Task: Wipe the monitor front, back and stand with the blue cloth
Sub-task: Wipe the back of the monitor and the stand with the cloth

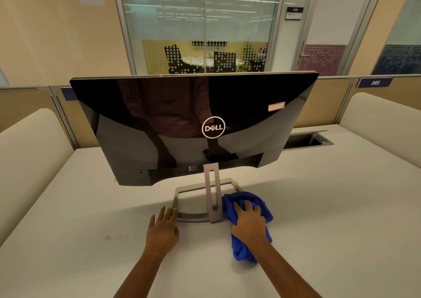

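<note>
Pressing down on the cloth (248, 197), the right hand (249, 223) lies with fingers spread and fairly straight, hiding the cloth's middle. The cloth covers the stand's (213, 190) right near corner on the table (91, 206). The left hand (163, 228), flat and open, touches the stand's left edge with its fingertips. The monitor (182, 120) shows its glossy back. Its screen faces away, and its sticker (276, 106) is unreadable.

An office: desk partition (330, 97), a 385 label (374, 82), glass-walled meeting room (205, 53) beyond.
</note>
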Demonstrator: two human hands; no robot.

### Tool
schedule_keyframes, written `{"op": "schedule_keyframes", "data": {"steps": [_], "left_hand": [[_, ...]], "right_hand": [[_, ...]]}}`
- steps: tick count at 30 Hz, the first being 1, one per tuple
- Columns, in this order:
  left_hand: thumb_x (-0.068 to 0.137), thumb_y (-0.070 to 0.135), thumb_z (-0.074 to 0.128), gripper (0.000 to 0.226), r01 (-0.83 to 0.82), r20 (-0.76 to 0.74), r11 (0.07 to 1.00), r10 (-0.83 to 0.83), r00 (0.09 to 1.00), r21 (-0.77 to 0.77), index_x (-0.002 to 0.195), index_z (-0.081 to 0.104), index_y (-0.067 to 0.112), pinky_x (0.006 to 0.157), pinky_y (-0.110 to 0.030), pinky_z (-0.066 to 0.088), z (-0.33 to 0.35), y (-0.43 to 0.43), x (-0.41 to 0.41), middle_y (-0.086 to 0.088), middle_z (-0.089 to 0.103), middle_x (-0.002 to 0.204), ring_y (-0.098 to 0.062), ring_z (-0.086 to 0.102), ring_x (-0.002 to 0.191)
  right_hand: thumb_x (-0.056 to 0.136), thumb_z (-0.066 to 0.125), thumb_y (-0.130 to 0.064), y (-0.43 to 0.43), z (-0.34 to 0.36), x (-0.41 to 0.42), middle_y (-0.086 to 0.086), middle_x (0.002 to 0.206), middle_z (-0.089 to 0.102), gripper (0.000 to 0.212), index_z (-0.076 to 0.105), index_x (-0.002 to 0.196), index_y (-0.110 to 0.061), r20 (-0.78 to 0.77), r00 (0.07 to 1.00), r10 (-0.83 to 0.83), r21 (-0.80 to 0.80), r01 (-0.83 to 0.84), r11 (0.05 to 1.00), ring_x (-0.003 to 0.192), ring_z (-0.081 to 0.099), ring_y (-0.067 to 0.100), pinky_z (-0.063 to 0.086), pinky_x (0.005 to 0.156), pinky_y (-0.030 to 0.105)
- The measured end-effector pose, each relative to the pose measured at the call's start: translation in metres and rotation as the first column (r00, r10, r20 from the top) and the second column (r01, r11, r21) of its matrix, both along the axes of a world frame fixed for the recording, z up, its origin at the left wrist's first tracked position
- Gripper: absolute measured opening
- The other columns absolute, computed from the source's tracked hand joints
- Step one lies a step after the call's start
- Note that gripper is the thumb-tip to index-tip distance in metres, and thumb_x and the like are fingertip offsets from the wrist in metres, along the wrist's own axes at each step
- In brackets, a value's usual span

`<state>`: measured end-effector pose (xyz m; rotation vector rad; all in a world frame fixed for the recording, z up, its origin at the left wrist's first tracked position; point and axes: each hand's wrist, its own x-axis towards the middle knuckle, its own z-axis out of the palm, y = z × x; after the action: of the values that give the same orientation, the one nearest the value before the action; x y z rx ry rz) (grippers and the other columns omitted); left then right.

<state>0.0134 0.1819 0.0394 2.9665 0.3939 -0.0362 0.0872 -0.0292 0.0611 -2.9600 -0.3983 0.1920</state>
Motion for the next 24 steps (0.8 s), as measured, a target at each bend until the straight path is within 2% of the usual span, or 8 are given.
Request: {"op": "schedule_keyframes", "data": {"steps": [4,9,12,17,21,24], "left_hand": [[0.097,0.025,0.033,0.046,0.037,0.038,0.999,-0.038,0.999,0.021,0.143,0.025,0.022,0.116,-0.039,0.004,0.001,0.003,0.001,-0.001,0.018,0.154,-0.022,0.006,0.144],[0.097,0.028,0.036,0.037,0.053,0.062,0.995,-0.058,0.996,0.081,0.133,0.041,0.022,0.116,-0.039,0.01,0.007,0.007,0.011,0.0,0.03,0.149,-0.023,0.009,0.143],[0.097,0.028,0.039,0.035,0.061,0.062,0.989,-0.07,0.996,0.131,0.131,0.044,0.019,0.116,-0.037,0.015,0.009,0.005,0.016,-0.002,0.031,0.149,-0.023,0.01,0.143],[0.095,0.028,0.044,0.035,0.061,0.079,0.99,-0.071,0.994,0.129,0.129,0.047,0.017,0.114,-0.033,0.022,0.008,0.005,0.018,-0.002,0.037,0.146,-0.02,0.023,0.14],[0.094,0.027,0.046,0.035,0.062,0.076,0.985,-0.075,0.994,0.16,0.128,0.048,0.017,0.113,-0.031,0.025,0.008,0.004,0.02,-0.002,0.039,0.144,-0.019,0.029,0.138],[0.094,0.027,0.047,0.035,0.059,0.077,0.985,-0.072,0.994,0.16,0.127,0.049,0.016,0.112,-0.03,0.026,0.007,0.004,0.019,-0.002,0.041,0.143,-0.019,0.032,0.136]], "right_hand": [[0.091,0.044,-0.041,0.012,-0.007,-0.017,0.005,0.147,0.027,0.054,0.03,0.14,-0.024,0.0,0.999,0.047,0.013,-0.047,0.999,0.129,0.03,0.029,0.04,0.097,0.034],[0.09,0.049,-0.036,-0.004,-0.004,-0.007,0.003,0.144,0.031,0.046,0.042,0.133,-0.024,-0.045,0.998,0.031,0.146,-0.025,0.989,0.126,0.033,0.027,0.039,0.098,0.033],[0.091,0.048,-0.037,-0.015,-0.001,0.004,0.005,0.147,0.026,0.051,0.034,0.138,-0.025,-0.03,0.999,-0.033,0.105,0.036,0.994,0.129,0.03,0.029,0.04,0.098,0.036],[0.093,0.043,-0.043,-0.028,0.001,0.025,0.005,0.151,0.017,0.06,0.017,0.145,-0.027,-0.005,0.997,-0.083,0.014,0.083,0.996,0.133,0.024,0.033,0.039,0.1,0.04],[0.093,0.043,-0.042,-0.022,0.001,0.03,0.004,0.151,0.018,0.058,0.019,0.144,-0.029,-0.009,0.998,-0.061,-0.04,0.06,0.997,0.134,0.021,0.033,0.037,0.1,0.044],[0.093,0.044,-0.041,-0.011,-0.005,0.018,0.007,0.148,0.022,0.055,0.022,0.142,-0.031,0.014,0.998,-0.065,-0.021,0.065,0.998,0.132,0.024,0.033,0.038,0.1,0.042]]}}
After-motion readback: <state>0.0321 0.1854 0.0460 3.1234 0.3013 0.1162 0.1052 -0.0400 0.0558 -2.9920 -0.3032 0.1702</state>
